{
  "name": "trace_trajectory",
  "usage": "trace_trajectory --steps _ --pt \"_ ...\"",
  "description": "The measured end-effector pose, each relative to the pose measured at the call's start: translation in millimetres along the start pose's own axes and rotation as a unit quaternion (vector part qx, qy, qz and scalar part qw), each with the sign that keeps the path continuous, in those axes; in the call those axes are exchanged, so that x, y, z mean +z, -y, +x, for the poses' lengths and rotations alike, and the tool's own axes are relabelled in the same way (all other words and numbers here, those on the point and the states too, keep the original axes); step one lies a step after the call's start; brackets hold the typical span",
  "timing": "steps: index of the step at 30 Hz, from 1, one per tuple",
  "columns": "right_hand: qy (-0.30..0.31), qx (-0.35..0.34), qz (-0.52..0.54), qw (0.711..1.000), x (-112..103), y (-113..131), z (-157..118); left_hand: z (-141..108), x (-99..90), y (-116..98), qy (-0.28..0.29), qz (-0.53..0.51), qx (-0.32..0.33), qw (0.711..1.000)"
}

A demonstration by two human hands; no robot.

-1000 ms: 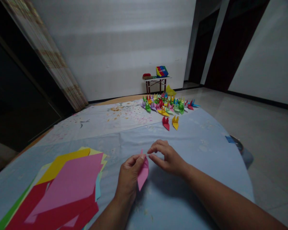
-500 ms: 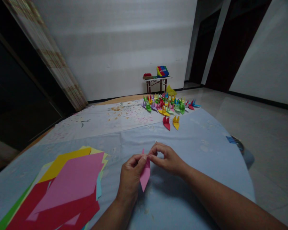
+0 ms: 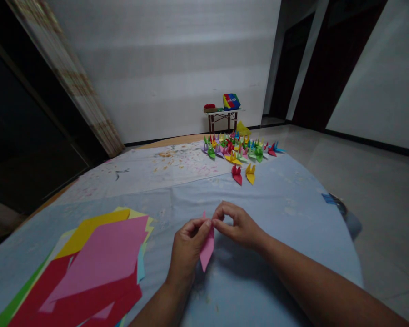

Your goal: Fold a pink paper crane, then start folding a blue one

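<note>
A narrow, pointed piece of folded pink paper (image 3: 207,250) is held upright above the table, its long tip hanging down. My left hand (image 3: 188,243) pinches it from the left, thumb in front. From the right, the thumb and forefinger of my right hand (image 3: 236,223) close on its upper right edge, so the exact fold there is hidden. A thin pink tip pokes up behind the fingers. Beyond my hands stand a red paper crane (image 3: 236,175) and a yellow paper crane (image 3: 250,174), side by side.
A stack of coloured paper sheets (image 3: 105,254) lies at the left. Many folded cranes (image 3: 236,147) crowd the far side of the round table, which has a pale blue cloth (image 3: 282,268). Behind is a small stand (image 3: 224,111) bearing a colourful box (image 3: 231,101).
Hardly anything differs. Both hands keep their pinch on the pink paper, with only a tiny shift of the fingers and a slight sway of the view.
</note>
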State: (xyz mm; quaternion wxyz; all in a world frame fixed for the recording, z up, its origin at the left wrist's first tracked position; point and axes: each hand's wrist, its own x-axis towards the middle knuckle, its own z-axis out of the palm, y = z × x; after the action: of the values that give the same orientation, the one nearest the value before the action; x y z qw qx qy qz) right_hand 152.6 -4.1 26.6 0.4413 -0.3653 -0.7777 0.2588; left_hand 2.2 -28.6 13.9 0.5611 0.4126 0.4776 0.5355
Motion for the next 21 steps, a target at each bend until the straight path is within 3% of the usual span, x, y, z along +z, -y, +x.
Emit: trace_trajectory --steps 9,21 --pt "-0.009 -0.001 0.014 1.0 -2.3 -0.3 0.8 -3.7 5.1 -7.3 -0.026 -0.043 -0.042 0.998" --pt "-0.036 -0.061 -0.071 0.995 -1.2 -5.0 -2.3 -2.0 3.3 -3.6 -0.003 -0.024 -0.014 1.0"
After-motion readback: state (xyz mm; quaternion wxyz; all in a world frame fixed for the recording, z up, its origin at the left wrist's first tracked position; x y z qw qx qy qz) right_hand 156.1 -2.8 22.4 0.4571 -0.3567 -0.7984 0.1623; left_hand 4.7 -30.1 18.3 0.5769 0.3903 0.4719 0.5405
